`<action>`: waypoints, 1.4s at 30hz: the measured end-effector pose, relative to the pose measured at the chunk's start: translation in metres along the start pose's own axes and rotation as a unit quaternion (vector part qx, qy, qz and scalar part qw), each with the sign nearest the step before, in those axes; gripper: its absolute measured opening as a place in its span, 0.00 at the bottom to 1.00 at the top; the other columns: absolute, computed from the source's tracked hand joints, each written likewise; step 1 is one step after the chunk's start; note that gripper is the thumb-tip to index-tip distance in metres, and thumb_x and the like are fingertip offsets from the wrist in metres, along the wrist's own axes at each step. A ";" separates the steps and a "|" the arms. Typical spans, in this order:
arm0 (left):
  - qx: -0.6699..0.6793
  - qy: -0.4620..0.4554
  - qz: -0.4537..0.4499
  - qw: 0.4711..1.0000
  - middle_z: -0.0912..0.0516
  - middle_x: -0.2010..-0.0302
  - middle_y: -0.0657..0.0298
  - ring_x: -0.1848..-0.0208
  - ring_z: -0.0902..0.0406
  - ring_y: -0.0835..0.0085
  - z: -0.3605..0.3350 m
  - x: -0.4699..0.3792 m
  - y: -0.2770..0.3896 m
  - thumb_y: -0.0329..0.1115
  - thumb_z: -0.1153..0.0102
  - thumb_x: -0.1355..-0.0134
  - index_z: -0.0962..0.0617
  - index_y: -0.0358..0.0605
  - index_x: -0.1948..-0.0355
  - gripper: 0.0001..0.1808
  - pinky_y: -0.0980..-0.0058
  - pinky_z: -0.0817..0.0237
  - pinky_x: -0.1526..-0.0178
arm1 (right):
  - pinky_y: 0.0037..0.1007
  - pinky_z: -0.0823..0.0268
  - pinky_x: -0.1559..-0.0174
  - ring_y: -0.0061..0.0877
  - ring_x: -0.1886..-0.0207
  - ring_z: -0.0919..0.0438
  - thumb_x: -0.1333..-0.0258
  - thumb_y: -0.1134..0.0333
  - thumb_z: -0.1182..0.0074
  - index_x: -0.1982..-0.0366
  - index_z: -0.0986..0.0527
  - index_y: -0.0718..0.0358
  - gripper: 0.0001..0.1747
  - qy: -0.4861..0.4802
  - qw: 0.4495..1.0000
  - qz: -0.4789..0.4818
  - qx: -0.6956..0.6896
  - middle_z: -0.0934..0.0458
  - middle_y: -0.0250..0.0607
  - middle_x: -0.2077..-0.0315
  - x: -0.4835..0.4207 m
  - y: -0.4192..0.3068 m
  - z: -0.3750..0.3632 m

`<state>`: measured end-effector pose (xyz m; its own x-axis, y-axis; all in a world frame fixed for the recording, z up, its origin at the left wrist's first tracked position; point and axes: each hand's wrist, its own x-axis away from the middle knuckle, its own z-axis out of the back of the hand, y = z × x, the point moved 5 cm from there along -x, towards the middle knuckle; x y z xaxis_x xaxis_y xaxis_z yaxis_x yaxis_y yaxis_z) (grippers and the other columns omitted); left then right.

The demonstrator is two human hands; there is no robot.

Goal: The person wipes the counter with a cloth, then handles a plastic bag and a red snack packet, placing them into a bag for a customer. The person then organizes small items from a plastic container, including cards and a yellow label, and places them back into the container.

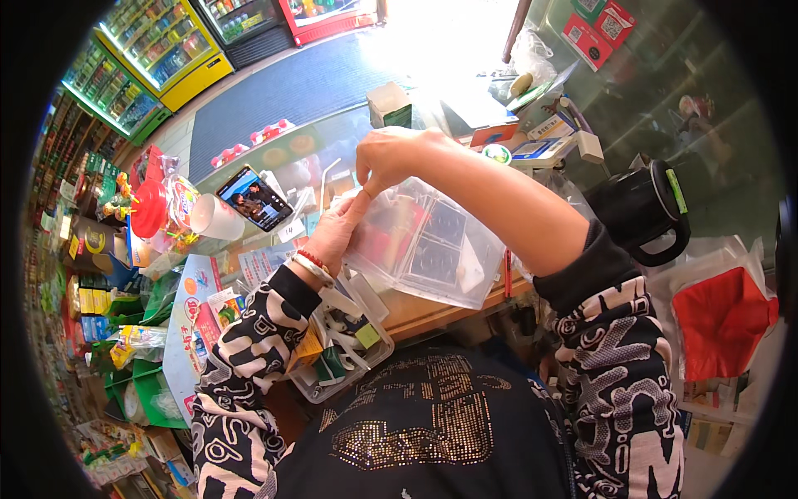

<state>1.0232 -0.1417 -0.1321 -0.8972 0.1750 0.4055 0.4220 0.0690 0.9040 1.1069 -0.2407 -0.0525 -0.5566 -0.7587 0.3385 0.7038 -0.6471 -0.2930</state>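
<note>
My left hand (338,226) and my right hand (393,156) meet fingertip to fingertip above a glass counter. Whatever is pinched between them is too small or too hidden to make out. Just below the fingers lies a clear plastic case (399,277), hinged apart into two halves. Its right half shows dark panels (436,229) with small marks and a whitish piece; red and pale shapes show through the left half. On my left wrist are a red cord bracelet and a pale bangle (317,267).
A phone (254,198) with a lit screen leans beside a white cup (217,217). An open-topped carton (389,105) stands beyond my hands. To the right is a black kettle (639,209). A plastic bin (383,340) of small items sits near my body.
</note>
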 end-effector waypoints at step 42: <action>0.309 -0.126 -0.118 0.935 0.33 0.78 0.64 0.79 0.35 0.70 0.037 0.061 0.044 0.49 0.64 0.31 0.33 0.44 0.44 0.23 0.73 0.41 0.79 | 0.33 0.33 0.48 0.41 0.50 0.25 0.56 0.83 0.48 0.67 0.22 0.67 0.11 0.541 0.781 -0.055 -0.307 0.24 0.49 0.55 0.224 -0.009 -0.220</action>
<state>0.9920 -0.0916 -0.0730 -0.9486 0.3038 0.0890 0.2805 0.6761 0.6813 0.8783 -0.4211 -0.1711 -0.8797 -0.1007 -0.4647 0.4662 -0.3748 -0.8014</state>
